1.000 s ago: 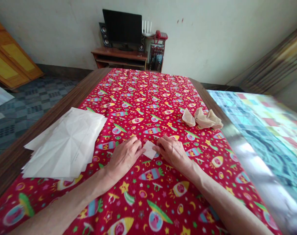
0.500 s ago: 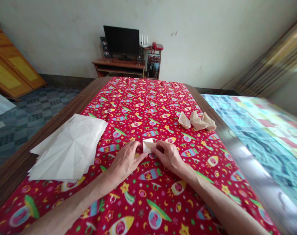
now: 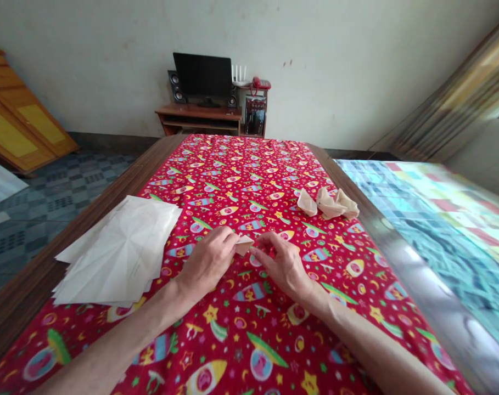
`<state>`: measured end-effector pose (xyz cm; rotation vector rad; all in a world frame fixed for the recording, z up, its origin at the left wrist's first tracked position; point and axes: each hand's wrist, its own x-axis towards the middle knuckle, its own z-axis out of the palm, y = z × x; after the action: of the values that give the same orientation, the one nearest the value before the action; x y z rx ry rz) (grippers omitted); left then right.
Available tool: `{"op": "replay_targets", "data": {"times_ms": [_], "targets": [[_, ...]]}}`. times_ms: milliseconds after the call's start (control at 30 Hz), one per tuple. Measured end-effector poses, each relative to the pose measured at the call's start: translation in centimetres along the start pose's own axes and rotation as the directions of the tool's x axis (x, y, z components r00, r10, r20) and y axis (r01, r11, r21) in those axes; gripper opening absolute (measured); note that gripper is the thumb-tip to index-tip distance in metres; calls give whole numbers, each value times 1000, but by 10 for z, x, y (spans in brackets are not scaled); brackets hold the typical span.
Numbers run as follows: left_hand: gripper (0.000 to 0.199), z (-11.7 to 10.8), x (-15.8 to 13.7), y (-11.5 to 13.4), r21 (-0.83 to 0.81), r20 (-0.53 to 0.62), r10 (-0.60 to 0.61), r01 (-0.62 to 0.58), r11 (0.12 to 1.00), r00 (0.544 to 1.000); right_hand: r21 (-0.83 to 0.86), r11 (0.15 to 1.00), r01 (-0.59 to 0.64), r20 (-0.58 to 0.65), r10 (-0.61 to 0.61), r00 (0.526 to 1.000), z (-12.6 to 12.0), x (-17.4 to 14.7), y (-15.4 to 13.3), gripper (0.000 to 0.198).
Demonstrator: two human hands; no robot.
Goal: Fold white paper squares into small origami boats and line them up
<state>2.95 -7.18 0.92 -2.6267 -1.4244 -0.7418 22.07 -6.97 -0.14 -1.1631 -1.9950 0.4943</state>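
Note:
A small folded piece of paper (image 3: 244, 245), white on top with a tan side face, is held over the red patterned cloth. My left hand (image 3: 211, 257) is closed on its left end, the fingers covering that part. Just off its right corner is my right hand (image 3: 282, 263), thumb and forefinger parted with red cloth showing between them; whether the thumb tip touches the paper is hard to make out. To the left lies a stack of creased white paper sheets (image 3: 109, 258). Several folded paper shapes (image 3: 331, 203) stand together at the right.
The red cloth (image 3: 249, 340) covers a long wooden table (image 3: 150, 156). A bed (image 3: 434, 219) with a checked cover adjoins the right side. Beyond the far end are a monitor (image 3: 202, 78), speakers and a red telephone (image 3: 261, 83) against the wall. A wooden cabinet (image 3: 27, 115) stands left.
The folded paper has turned, now showing a tan side, and sits further into my left hand. My right hand has let go of its right side and its fingers have parted. The view has tilted slightly.

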Motion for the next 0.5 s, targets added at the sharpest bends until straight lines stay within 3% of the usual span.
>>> {"op": "replay_targets", "data": {"times_ms": [67, 167, 300, 500], "targets": [[14, -2, 2, 6, 39, 56, 35, -37, 999, 998, -113, 985, 129, -4, -131, 991, -2, 0, 3, 16], [16, 1, 3, 11, 26, 62, 61, -62, 998, 996, -277, 924, 263, 97, -245, 965, -2, -1, 9, 12], [7, 9, 1, 2, 6, 45, 31, -31, 999, 999, -396, 872, 288, 148, -249, 957, -3, -1, 16, 18], [10, 22, -5, -10, -115, 67, 7, 0, 993, 998, -406, 871, 277, 214, -204, 955, -2, -1, 22, 17]]}}
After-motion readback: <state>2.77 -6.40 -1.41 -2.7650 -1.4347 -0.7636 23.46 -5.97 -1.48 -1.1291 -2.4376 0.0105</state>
